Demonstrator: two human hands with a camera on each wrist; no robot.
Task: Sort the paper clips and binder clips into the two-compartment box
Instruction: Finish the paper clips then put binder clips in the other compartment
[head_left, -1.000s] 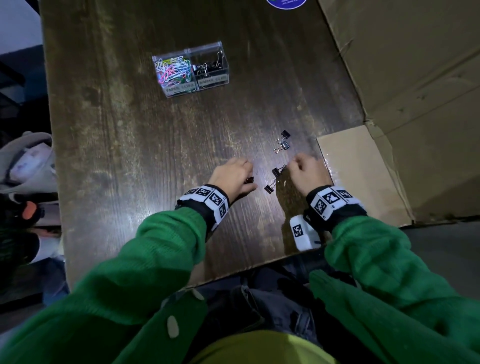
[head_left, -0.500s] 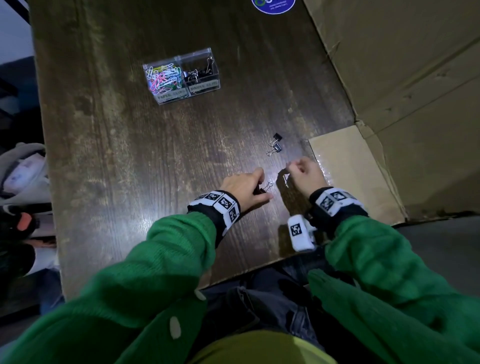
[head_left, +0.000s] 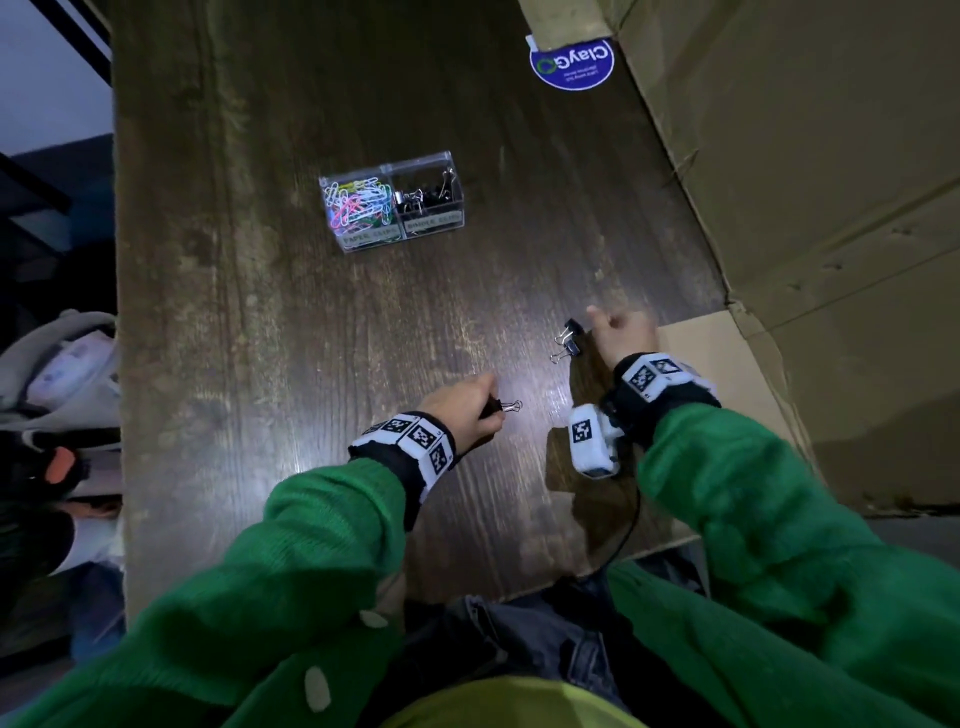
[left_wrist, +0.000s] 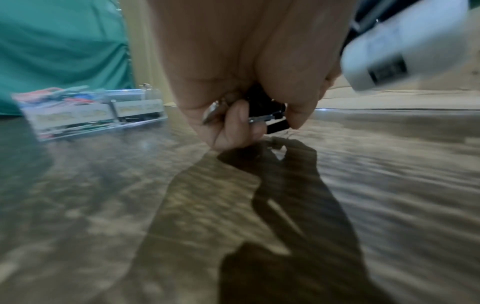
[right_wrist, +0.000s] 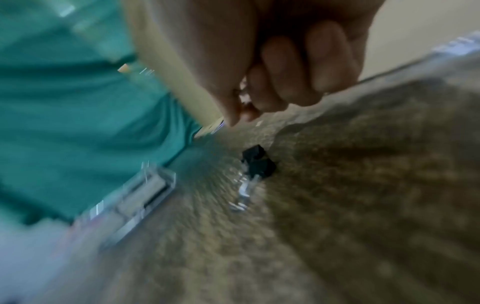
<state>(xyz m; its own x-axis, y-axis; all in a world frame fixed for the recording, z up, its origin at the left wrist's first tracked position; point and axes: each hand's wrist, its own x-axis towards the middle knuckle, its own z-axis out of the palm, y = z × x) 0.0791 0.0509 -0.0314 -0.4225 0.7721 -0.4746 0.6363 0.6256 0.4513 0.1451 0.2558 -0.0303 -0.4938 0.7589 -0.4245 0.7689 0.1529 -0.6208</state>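
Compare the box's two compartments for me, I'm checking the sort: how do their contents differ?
The left compartment of the clear box holds coloured and white paper clips; the right compartment holds black binder clips with silver handles. The left one looks fuller. Both carry a label in front.

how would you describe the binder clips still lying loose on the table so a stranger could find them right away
Start at the dark wooden table and go to its right edge, where a flap of cardboard overlaps it. Just left of that flap, beside the right hand, lie small black binder clips with silver wire handles. Unlike the clips in the clear box, they rest on bare wood, and nothing holds them.
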